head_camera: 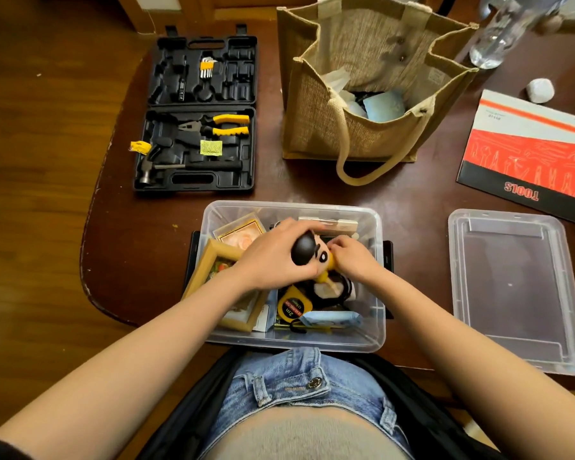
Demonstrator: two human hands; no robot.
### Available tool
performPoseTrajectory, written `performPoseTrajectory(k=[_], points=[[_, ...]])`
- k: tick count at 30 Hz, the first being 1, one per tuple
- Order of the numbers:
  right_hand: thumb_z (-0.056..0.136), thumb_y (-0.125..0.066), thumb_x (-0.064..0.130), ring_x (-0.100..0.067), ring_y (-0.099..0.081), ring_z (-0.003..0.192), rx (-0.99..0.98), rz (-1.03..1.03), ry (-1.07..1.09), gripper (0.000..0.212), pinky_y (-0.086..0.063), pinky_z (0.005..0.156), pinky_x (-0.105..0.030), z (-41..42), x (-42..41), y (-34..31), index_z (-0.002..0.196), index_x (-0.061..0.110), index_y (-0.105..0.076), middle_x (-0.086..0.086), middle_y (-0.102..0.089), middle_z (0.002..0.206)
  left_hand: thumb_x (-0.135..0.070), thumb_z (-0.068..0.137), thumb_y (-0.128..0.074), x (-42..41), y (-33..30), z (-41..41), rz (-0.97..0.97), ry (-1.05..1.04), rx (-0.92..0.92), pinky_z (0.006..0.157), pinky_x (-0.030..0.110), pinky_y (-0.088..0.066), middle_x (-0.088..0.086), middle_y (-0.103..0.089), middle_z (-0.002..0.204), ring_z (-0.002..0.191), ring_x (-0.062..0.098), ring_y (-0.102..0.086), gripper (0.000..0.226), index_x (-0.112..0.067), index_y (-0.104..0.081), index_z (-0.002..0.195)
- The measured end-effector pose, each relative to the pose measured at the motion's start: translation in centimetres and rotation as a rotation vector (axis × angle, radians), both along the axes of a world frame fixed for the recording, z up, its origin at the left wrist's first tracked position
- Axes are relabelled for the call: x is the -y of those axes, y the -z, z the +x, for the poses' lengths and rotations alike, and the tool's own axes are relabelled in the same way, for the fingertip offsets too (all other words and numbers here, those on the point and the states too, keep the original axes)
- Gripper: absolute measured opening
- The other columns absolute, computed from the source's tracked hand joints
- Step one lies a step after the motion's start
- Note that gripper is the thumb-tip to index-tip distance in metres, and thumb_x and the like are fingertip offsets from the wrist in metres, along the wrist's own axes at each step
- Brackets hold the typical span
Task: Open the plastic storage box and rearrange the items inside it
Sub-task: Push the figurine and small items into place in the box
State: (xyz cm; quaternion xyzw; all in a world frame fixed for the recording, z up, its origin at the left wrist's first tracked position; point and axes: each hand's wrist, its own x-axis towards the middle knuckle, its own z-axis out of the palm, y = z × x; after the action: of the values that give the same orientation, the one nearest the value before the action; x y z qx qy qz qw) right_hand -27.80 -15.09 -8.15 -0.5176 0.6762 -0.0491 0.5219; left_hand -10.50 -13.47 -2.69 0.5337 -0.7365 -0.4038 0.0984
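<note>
A dark brown table (140, 247) with a worn rounded edge fills most of the head view, with wood flooring along the left of the frame. Low in the centre of the frame sits the clear plastic storage box (375, 330), lid off; its lid (515, 290) lies flat on the table at the right, apart from the box. Over the middle of the box both hands hold a small toy figure (312, 252) with a black rounded head and yellow body. The left hand (273, 257) curls its fingers round the black head; the right hand (354, 257) pinches the yellow part from the other side. Inside the box, a wooden picture frame (210, 263) leans along the left wall, and a yellow tape measure (292, 307) lies below the hands beside a pale blue packet (332, 318). An open black tool case (196, 111) occupies the upper left, a jute bag (362, 91) stands at the top centre, and a red booklet (528, 151) lies at the right.
</note>
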Motion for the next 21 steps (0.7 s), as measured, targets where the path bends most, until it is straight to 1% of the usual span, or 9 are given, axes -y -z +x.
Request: performPoseTrajectory(k=[3, 6, 9, 11, 13, 15, 17, 18, 21], points=[[0.098, -0.037, 0.006, -0.016, -0.056, 0.066, 0.351, 0.238, 0.344, 0.028, -0.049, 0.072, -0.030, 0.2, -0.2, -0.4, 0.078, 0.015, -0.055, -0.008, -0.059, 0.075, -0.049, 0.071, -0.060, -0.1, -0.5, 1.1, -0.047, -0.210, -0.116, 0.086, 0.035, -0.051, -0.008, -0.057, 0.114, 0.102, 0.013, -0.057, 0.062, -0.040, -0.037, 0.128], [0.098, -0.039, 0.009, -0.015, -0.057, 0.067, 0.401, 0.301, 0.367, 0.028, -0.049, 0.069, -0.027, 0.7, 0.2, -0.6, 0.077, 0.014, -0.057, -0.007, -0.060, 0.076, -0.052, 0.071, -0.063, -0.1, -0.8, 2.1, -0.052, -0.278, -0.138, 0.079, 0.037, -0.054, -0.009, -0.059, 0.105, 0.092, 0.012, -0.062, 0.059, -0.039, -0.034, 0.120], [0.097, -0.038, 0.010, -0.012, -0.062, 0.065, 0.490, 0.321, 0.409, 0.030, -0.053, 0.059, -0.022, 1.1, 1.0, -0.9, 0.079, 0.014, -0.061, -0.004, -0.064, 0.073, -0.050, 0.073, -0.063, -0.3, -0.9, 2.6, -0.095, -0.347, -0.138, 0.076, 0.037, -0.054, -0.012, -0.059, 0.098, 0.089, 0.009, -0.062, 0.051, -0.036, -0.037, 0.114], [0.097, -0.037, 0.011, -0.016, -0.062, 0.074, 0.531, 0.337, 0.414, 0.028, -0.053, 0.068, -0.024, 1.1, 1.2, -0.6, 0.089, 0.013, -0.063, -0.005, -0.067, 0.080, -0.047, 0.076, -0.062, -0.2, -1.1, 3.2, -0.096, -0.431, -0.180, 0.074, 0.035, -0.054, -0.014, -0.059, 0.095, 0.088, 0.005, -0.061, 0.045, -0.032, -0.041, 0.112], [0.096, -0.039, 0.010, -0.018, -0.060, 0.076, 0.398, 0.295, 0.261, 0.027, -0.049, 0.072, -0.025, 1.2, 1.1, 0.1, 0.094, 0.007, -0.065, -0.010, -0.067, 0.088, -0.046, 0.077, -0.061, 0.2, -1.3, 4.0, -0.114, -0.515, -0.193, 0.072, 0.027, -0.051, -0.015, -0.058, 0.092, 0.088, 0.002, -0.059, 0.039, -0.031, -0.045, 0.109], [0.094, -0.043, 0.009, -0.021, -0.062, 0.078, 0.142, 0.132, -0.068, 0.028, -0.049, 0.071, -0.029, 1.6, 0.6, 1.1, 0.091, 0.005, -0.070, -0.009, -0.069, 0.087, -0.046, 0.077, -0.059, 0.6, -1.4, 4.9, -0.141, -0.565, -0.167, 0.075, 0.028, -0.049, -0.013, -0.060, 0.093, 0.091, 0.007, -0.059, 0.033, -0.033, -0.049, 0.105], [0.091, -0.049, 0.015, -0.026, -0.063, 0.080, -0.046, 0.008, -0.371, 0.027, -0.046, 0.062, -0.027, 2.3, 0.0, 1.6, 0.083, 0.002, -0.072, -0.005, -0.070, 0.078, -0.048, 0.077, -0.058, 0.8, -1.5, 5.6, -0.150, -0.578, -0.131, 0.075, 0.030, -0.049, -0.015, -0.061, 0.092, 0.090, 0.011, -0.060, 0.030, -0.035, -0.050, 0.103], [0.091, -0.050, 0.020, -0.029, -0.063, 0.081, -0.109, -0.017, -0.464, 0.030, -0.043, 0.060, -0.028, 2.8, -0.3, 1.8, 0.085, 0.000, -0.071, -0.010, -0.070, 0.079, -0.049, 0.077, -0.057, 0.8, -1.5, 5.9, -0.142, -0.581, -0.122, 0.073, 0.028, -0.048, -0.017, -0.060, 0.090, 0.089, 0.009, -0.060, 0.030, -0.036, -0.050, 0.103], [0.095, -0.046, 0.028, -0.031, -0.059, 0.078, -0.180, -0.040, -0.485, 0.037, -0.037, 0.059, -0.030, 3.6, -0.5, 2.6, 0.086, -0.001, -0.067, -0.017, -0.066, 0.084, -0.047, 0.077, -0.058, 1.0, -1.2, 6.7, -0.100, -0.618, -0.168, 0.075, 0.026, -0.049, -0.020, -0.059, 0.091, 0.089, 0.004, -0.058, 0.030, -0.034, -0.053, 0.104]])
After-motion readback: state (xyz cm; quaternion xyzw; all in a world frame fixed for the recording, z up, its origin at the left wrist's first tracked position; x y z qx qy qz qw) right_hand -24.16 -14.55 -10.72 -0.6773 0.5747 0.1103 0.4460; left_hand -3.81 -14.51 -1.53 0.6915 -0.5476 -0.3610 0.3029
